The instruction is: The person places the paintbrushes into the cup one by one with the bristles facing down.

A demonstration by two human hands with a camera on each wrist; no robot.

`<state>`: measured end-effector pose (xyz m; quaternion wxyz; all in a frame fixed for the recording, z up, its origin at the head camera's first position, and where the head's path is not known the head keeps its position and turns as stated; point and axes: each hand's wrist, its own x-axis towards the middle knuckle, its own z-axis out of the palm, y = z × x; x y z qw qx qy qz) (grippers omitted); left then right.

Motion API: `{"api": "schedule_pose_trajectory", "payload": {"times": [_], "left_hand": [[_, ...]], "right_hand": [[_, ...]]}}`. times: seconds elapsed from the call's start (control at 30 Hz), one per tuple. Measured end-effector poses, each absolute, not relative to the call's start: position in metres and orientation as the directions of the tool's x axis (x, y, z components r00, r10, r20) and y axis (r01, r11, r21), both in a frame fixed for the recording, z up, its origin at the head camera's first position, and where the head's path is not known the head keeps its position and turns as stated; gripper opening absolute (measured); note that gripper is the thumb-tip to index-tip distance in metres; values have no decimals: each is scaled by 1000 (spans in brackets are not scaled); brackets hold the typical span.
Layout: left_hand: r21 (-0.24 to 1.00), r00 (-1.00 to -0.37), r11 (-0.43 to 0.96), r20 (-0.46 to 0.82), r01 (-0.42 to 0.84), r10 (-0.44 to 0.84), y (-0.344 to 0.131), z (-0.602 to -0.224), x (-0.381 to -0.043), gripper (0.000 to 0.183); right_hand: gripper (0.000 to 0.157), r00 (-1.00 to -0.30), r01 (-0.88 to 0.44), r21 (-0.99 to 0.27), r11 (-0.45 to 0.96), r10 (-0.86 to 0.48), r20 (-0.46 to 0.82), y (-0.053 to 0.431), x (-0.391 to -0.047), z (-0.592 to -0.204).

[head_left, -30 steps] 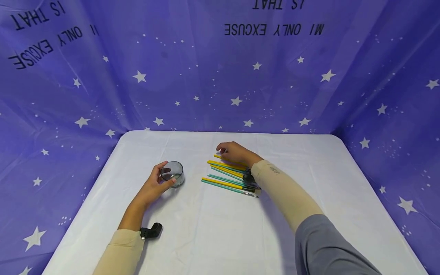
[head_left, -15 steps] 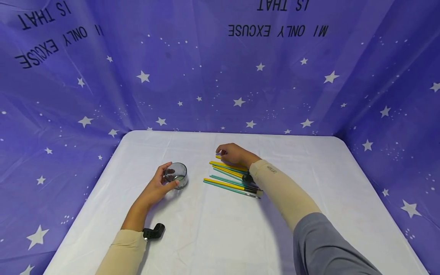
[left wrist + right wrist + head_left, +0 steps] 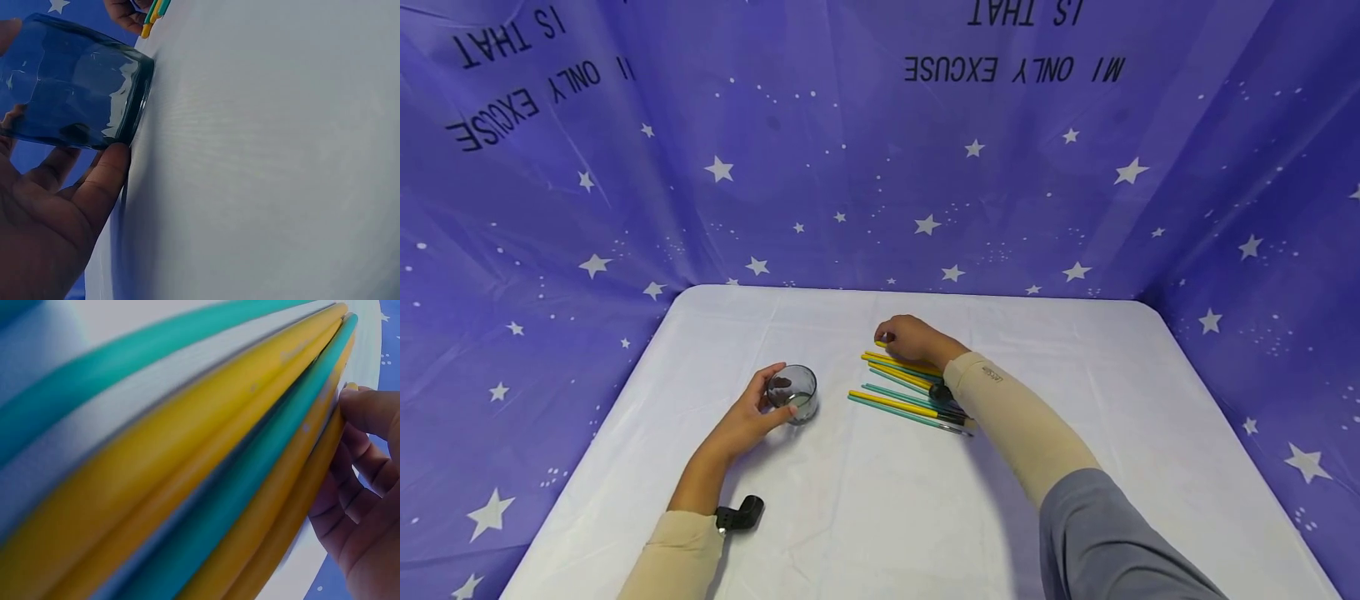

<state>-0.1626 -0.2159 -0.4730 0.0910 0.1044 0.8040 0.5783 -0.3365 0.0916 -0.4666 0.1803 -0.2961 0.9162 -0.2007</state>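
White cloth covers the counter [image 3: 880, 517], and a purple sheet [image 3: 820, 167] printed with white stars and upside-down black lettering hangs behind it and down both sides. A small black angled piece [image 3: 741, 512] lies on the cloth near the left forearm, just beside the beige sleeve [image 3: 673, 558]. A dark round camera [image 3: 940, 392] on the right wrist sits over the brush ends and hides part of them.

Left of centre stands a clear grey-tinted glass [image 3: 793, 393], upright on the cloth; the left wrist view shows its base flat on the counter and nothing inside it. The left hand [image 3: 748, 417] curls round the glass, thumb on the near side and fingers on the far side.

To the right of the glass, apart from it, lies a loose row of thin brushes [image 3: 902, 387] with yellow and teal handles, roughly parallel and slanting from far left to near right; their dark bristle ends point toward the near right. The right hand [image 3: 913, 337] rests at the far edge of the row, its fingers curled round the tip of the farthest yellow brush [image 3: 325, 456], which still lies against the others on the cloth.
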Motion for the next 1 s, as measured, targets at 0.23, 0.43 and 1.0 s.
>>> {"api": "schedule_pose_trajectory", "payload": {"times": [0.23,0.43,1.0], "left_hand": [[950,-961,303,-14,72,275,-215,-474,-160,75],[952,-961,295,0,86,278,-215,-474,-160,75],[951,-957,303,-30,62,290,-213,-473,-160,77]], "right_hand": [[31,-776,-426,-502,752,-589,-224,94,-334,-461],[30,-790,-425,-514,745,-582,-190,98,-328,-450],[26,-820,-463,-597,655,-572,9,102,-318,-398]]}}
